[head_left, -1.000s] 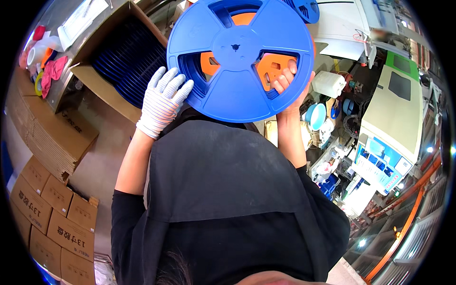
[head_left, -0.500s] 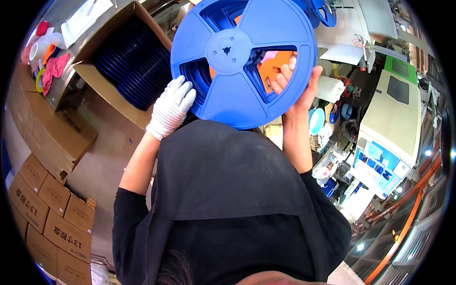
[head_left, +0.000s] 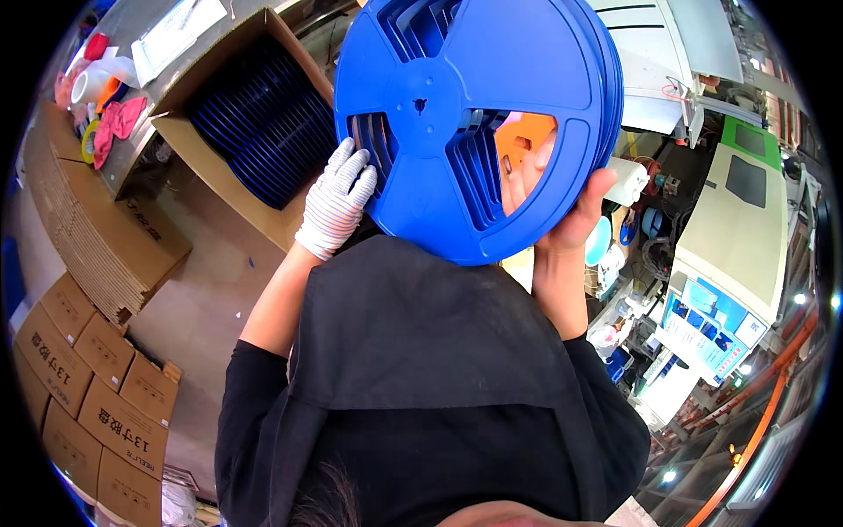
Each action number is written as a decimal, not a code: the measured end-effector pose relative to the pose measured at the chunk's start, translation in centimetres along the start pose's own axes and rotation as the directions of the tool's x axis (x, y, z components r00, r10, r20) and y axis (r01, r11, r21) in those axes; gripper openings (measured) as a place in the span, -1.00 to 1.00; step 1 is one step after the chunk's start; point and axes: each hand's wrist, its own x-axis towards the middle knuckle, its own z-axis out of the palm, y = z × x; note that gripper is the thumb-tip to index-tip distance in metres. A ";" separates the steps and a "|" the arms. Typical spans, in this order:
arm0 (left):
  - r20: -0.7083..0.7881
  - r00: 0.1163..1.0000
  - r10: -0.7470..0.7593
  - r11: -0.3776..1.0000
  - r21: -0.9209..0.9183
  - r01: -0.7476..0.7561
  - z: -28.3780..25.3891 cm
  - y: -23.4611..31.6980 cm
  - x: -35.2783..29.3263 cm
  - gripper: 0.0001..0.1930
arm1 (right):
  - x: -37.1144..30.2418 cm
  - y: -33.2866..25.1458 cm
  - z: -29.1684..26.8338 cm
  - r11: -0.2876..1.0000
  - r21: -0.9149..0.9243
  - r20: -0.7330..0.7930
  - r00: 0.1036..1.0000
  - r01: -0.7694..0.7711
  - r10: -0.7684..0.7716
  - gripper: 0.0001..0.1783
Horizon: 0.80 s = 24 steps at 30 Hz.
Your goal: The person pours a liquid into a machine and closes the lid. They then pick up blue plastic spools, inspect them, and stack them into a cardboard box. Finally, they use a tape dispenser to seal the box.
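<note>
A stack of blue plastic reels (head_left: pixel 527 70) is held up in front of my chest, its flat round face toward me. My left hand (head_left: pixel 335 200), in a white striped glove, grips the left rim with its fingers at a cut-out window; its thumb is hidden. My bare right hand (head_left: pixel 575 211) holds the right rim, its fingers showing through the lower right window and its palm behind the edge. Several layers show inside the windows and along the right side. Left of the stack, an open cardboard box (head_left: pixel 206 171) holds a row of dark blue reels (head_left: pixel 268 123).
Flattened cardboard (head_left: pixel 97 228) leans at the left, above closed cartons (head_left: pixel 114 413). Pink cloth and tape rolls lie on a grey table (head_left: pixel 140 114). At the right stands a beige and green machine (head_left: pixel 733 211). An orange part (head_left: pixel 522 136) shows behind the reels.
The reels have shifted right and slightly down and have turned, so more layers show along their right side and inside the windows. Both hands moved with them, keeping hold.
</note>
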 end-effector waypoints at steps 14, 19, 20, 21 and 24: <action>0.484 0.734 -0.476 -0.379 -0.866 0.326 -4.2 0.4 0.6 -0.66 | -0.1 0.6 -3.9 0.992 -0.069 -0.384 0.921 -0.103 0.068 -0.40; 0.515 0.708 -0.484 -0.592 -0.788 0.169 -6.1 -0.6 -1.5 -0.72 | -2.0 1.3 -6.9 0.993 0.067 -0.532 0.838 -0.102 0.122 -0.36; 0.526 0.701 -0.482 -0.603 -0.780 0.170 -6.2 -0.7 -1.9 -0.74 | -2.0 1.4 -7.3 0.994 0.086 -0.436 0.894 -0.068 0.099 -0.35; 0.526 0.697 -0.487 -0.597 -0.783 0.173 -6.3 -0.7 -2.3 -0.75 | -2.2 1.4 -7.4 0.989 0.138 -0.431 0.895 -0.056 0.111 -0.35; 0.516 0.707 -0.485 -0.597 -0.785 0.163 -6.4 -0.7 -2.8 -0.76 | -0.8 1.6 -4.2 0.991 0.126 -0.625 0.773 -0.040 0.110 -0.39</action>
